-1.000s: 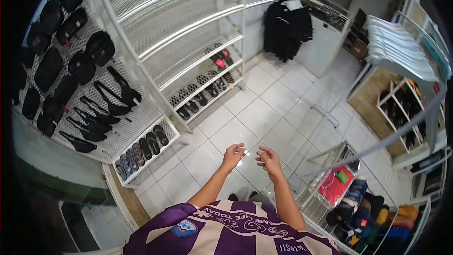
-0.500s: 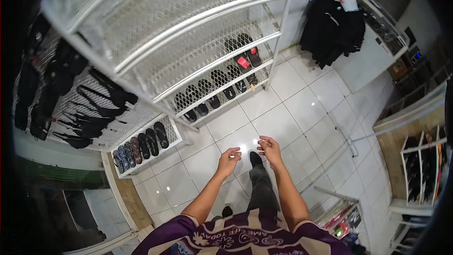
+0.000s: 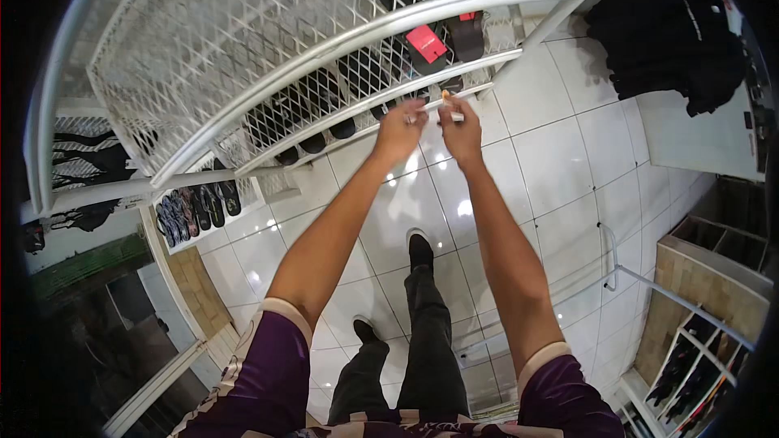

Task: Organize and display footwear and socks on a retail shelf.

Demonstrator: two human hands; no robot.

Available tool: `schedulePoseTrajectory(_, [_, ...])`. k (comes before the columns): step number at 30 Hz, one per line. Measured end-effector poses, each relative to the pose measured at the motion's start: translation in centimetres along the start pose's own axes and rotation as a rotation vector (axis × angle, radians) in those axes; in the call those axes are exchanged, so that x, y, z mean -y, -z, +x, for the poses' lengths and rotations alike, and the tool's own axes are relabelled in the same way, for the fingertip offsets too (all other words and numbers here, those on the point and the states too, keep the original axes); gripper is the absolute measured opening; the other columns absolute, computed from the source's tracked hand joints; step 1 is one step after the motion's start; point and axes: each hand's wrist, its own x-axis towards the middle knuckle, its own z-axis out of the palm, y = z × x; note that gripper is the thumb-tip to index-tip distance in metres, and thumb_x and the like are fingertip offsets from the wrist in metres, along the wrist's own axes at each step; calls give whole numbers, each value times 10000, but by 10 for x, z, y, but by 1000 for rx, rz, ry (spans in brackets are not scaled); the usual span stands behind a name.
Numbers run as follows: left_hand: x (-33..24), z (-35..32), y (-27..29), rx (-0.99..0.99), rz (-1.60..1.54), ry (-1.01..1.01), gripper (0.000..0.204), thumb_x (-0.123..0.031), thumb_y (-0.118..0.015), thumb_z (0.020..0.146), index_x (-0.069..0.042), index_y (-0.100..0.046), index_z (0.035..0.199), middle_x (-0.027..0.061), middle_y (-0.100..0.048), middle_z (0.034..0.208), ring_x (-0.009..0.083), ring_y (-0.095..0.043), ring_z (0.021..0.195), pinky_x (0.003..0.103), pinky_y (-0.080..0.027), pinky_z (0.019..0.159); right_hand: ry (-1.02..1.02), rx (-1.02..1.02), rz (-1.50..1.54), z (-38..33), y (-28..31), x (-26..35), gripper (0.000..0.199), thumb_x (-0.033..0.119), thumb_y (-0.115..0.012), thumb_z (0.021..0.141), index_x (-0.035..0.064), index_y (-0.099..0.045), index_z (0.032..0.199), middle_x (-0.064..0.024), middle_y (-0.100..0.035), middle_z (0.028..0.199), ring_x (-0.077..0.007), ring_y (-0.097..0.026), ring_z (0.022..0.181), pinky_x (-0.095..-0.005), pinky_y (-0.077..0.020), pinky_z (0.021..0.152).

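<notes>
My left hand [image 3: 398,134] reaches out at the front edge of a white mesh rack [image 3: 333,57], its fingers blurred, loosely bent and apart, with nothing visible in them. Close beside it on the right, my right hand [image 3: 461,131] has its thumb and bent fingers apart and also looks free of any object. A small orange tag [image 3: 445,95] shows right at its fingertips; whether they touch it I cannot tell. Dark slippers stand in a row on the rack's bottom level, partly hidden by mesh and hands. Above them, a dark slipper with a red tag [image 3: 427,43] lies on a shelf.
Black garments [image 3: 669,32] hang at the upper right. Several patterned and black flip-flops [image 3: 195,209] stand in a low white rack at left. A metal rail [image 3: 682,302] and a wooden-sided display unit [image 3: 690,264] are at right. White tiles [image 3: 560,186] cover the floor.
I have moved nearer to the rack, so it looks larger. Both arms have stretched forward, and my hands have gone from above the floor to the lower shelf edge.
</notes>
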Motion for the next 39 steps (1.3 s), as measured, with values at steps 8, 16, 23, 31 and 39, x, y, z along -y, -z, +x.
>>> schedulePoseTrajectory(8, [6, 64, 2, -93, -110, 161, 429, -102, -582, 864, 50, -483, 1252, 177, -586, 1172, 209, -566, 1032, 289, -442, 874, 98, 26, -337, 66, -20, 3, 589, 198, -655, 778, -28, -450, 1282, -203, -521, 1079, -308, -547, 971, -369, -470, 839])
schedulePoseTrajectory(16, [13, 66, -3, -55, -202, 262, 543, -82, -625, 822, 37, -428, 1314, 116, -562, 1194, 160, -570, 955, 270, -464, 776, 85, -38, -323, 73, -28, -3, 399, 247, -682, 777, 31, -549, 1085, -141, -569, 1012, -295, -501, 1029, -386, -421, 876])
schedulePoseTrajectory(23, [21, 72, 6, -88, -316, 222, 563, -64, -600, 831, 52, -378, 1335, 118, -566, 1129, 168, -588, 914, 305, -486, 750, 106, -90, -167, 75, -39, 15, 394, 207, -712, 775, 12, -538, 1070, -132, -609, 939, -264, -615, 817, -344, -488, 733])
schedulePoseTrajectory(31, [-17, 3, 43, -183, -593, 398, 430, -252, -585, 906, -25, -456, 1248, 88, -582, 1095, 200, -599, 984, 313, -465, 803, -32, 196, 386, 14, -32, 42, 264, -1, -620, 839, -4, -571, 1099, -20, -589, 830, -78, -534, 612, -217, -437, 519])
schedulePoseTrajectory(39, [-39, -167, 64, -18, -627, 336, 313, -134, -561, 918, -53, -481, 1209, 45, -598, 1131, 133, -559, 1015, 302, -474, 819, -141, 247, 476, -169, 7, 62, 251, 47, -623, 861, 16, -559, 1102, -11, -579, 988, -88, -538, 681, -235, -454, 600])
